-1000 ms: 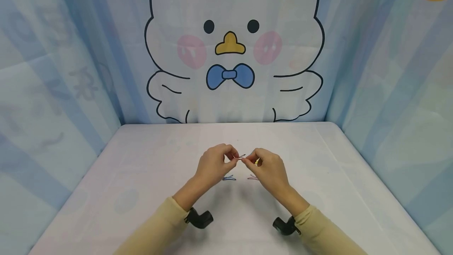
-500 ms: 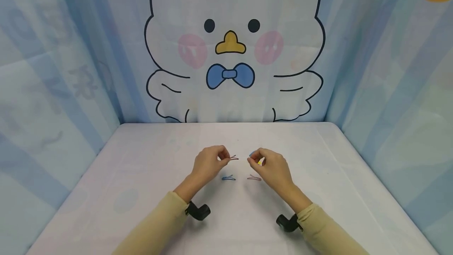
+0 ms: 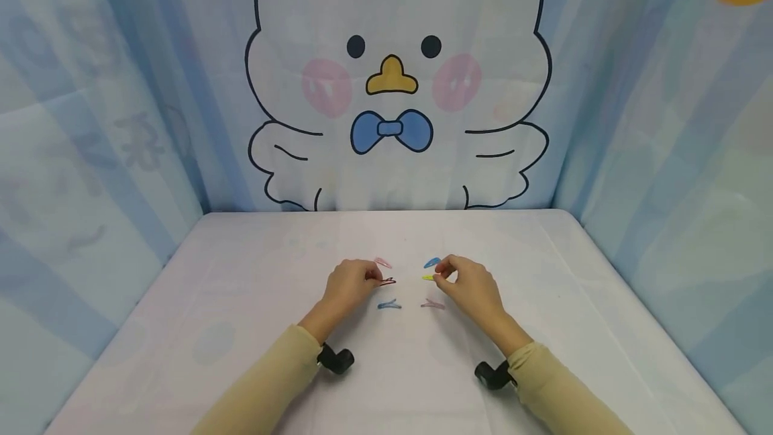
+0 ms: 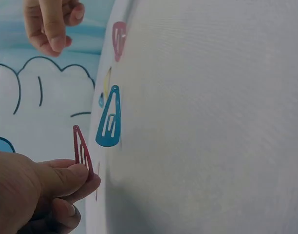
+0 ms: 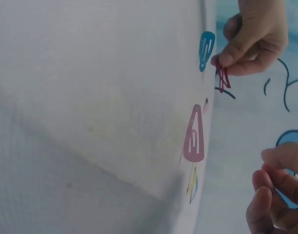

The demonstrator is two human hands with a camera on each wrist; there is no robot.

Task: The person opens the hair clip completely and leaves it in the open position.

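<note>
Table (image 3: 241, 354): beneath both hands
Right hand (image 3: 474, 284): released, yellow clip (image 3: 427, 278) at its 9 o'clock
Left hand (image 3: 351, 286): pinching red clip (image 3: 388, 281) at its 3 o'clock
Blue clips (image 3: 432, 262): yellow's 12 o'clock, red's 6
Pink clips (image 5: 194, 139): yellow's 6 o'clock, red's 12

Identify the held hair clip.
The red clip, pinched in the left hand; the two blue clips, two pink clips and yellow clip are on the table.

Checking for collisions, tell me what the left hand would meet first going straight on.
Probably the yellow clip, lying across from the left hand and its red clip in the head view; height is unclear, so it might pass above.
</note>
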